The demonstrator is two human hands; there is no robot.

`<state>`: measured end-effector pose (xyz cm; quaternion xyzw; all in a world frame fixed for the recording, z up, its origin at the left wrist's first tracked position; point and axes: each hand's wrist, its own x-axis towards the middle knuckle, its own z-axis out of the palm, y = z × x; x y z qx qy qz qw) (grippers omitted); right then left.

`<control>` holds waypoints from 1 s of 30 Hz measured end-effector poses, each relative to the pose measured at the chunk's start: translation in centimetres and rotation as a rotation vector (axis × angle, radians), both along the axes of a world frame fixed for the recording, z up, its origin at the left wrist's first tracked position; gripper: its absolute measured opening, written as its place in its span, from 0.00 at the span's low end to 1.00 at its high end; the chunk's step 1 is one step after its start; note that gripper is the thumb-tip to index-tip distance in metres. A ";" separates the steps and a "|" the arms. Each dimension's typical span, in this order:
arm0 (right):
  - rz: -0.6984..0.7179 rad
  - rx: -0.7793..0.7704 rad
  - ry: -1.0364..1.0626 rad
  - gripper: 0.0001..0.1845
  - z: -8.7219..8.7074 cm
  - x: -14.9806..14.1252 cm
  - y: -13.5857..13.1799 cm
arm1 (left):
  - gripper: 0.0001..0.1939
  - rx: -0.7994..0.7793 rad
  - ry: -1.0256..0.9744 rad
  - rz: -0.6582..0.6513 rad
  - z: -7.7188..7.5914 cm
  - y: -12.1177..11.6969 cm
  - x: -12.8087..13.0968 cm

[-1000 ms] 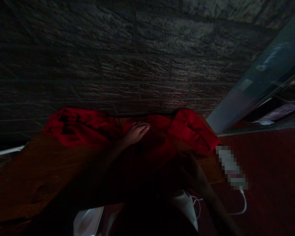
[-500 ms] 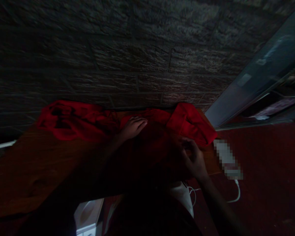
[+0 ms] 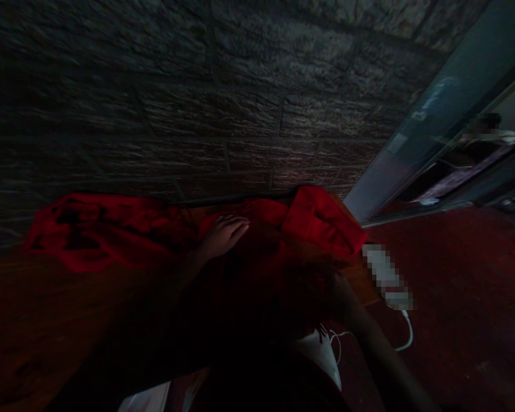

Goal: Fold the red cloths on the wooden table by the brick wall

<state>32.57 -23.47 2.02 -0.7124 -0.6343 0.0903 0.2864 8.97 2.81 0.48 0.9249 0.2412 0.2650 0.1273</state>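
My left hand (image 3: 225, 234) lies flat with fingers stretched out on a dark red cloth (image 3: 266, 257) in the middle of the wooden table (image 3: 47, 303). My right hand (image 3: 345, 297) is low at the near right side of this cloth; its fingers are lost in shadow, so I cannot tell how they are held. Dark fringe-like threads (image 3: 323, 333) hang at the cloth's near edge, below that hand. Beyond it, at the right, sits a folded red cloth (image 3: 321, 223). To the left of my left hand a crumpled red cloth (image 3: 98, 246) is spread along the wall side.
A rough block wall (image 3: 240, 109) rises behind the table. At the right are a grey-blue door frame (image 3: 395, 143), a red floor (image 3: 455, 274) and a blurred-out pale object with a white cable (image 3: 407, 332). A white seat-like surface (image 3: 321, 355) shows below.
My right hand has moved slightly down, and its fingers have gone into shadow. My left hand stays on the cloth. The view has shifted, showing more of the right side.
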 end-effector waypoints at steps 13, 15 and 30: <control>0.088 0.119 -0.039 0.13 2.3 -1.5 2.6 | 0.31 -0.105 0.227 0.159 2.9 -8.0 -5.8; 0.028 0.068 -0.016 0.11 1.9 -1.6 2.5 | 0.33 -0.134 0.182 0.330 1.9 -7.8 -7.1; 0.070 -0.478 1.198 0.24 3.8 -2.0 3.6 | 0.28 -0.098 0.288 0.525 -1.8 -6.9 -7.9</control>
